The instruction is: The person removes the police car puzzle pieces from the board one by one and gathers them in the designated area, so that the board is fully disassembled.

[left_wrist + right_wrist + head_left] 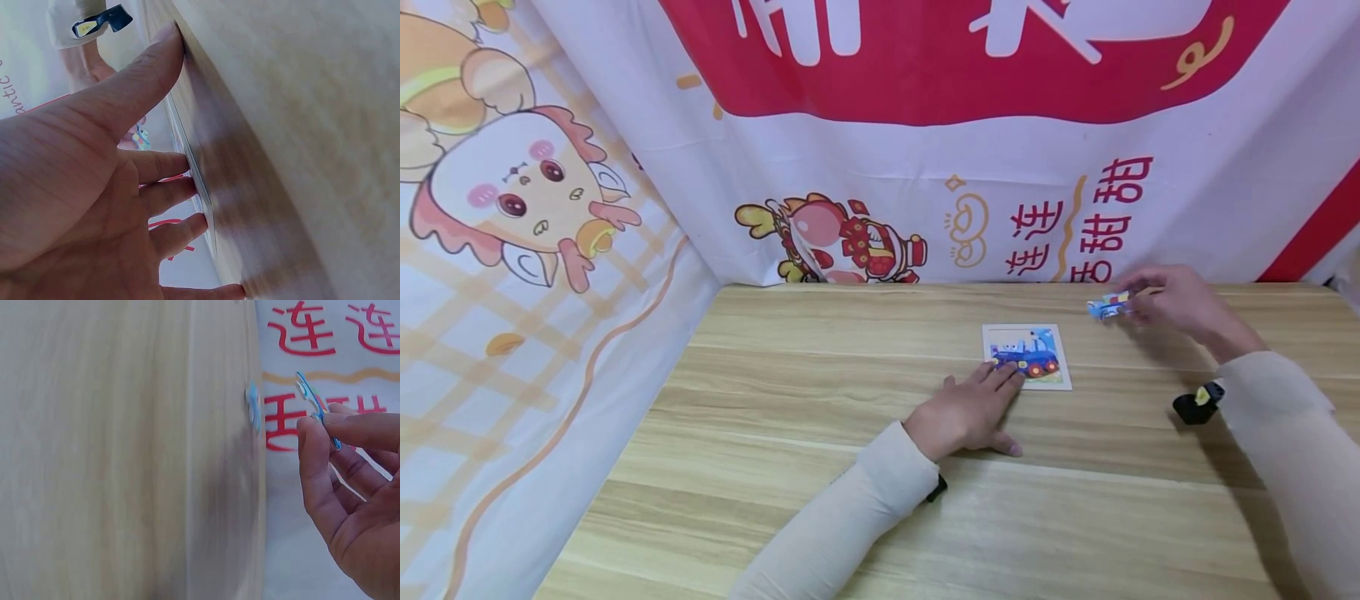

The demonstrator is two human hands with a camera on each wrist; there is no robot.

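Note:
A white-bordered jigsaw puzzle [1051, 386] with a blue tractor picture lies flat on the table. Its upper left shows a pale patch without picture. Straight fingers of my left hand [966, 412] rest on its lower left edge, thumb spread out on the wood. In the left wrist view the fingertips touch the thin puzzle board [206, 215]. Farther right, my right hand [1180, 304] pinches a small colourful puzzle piece [320, 415] between thumb and fingers, raised above the table. Another blue puzzle piece [253, 405] lies near the table's back edge, below the held one.
The wooden table [760, 400] ends at the back against a printed red and white cloth [880, 158]. A second cloth with a cartoon animal [512, 187] hangs along the left side. Black wrist devices [1197, 406] are strapped at both sleeves.

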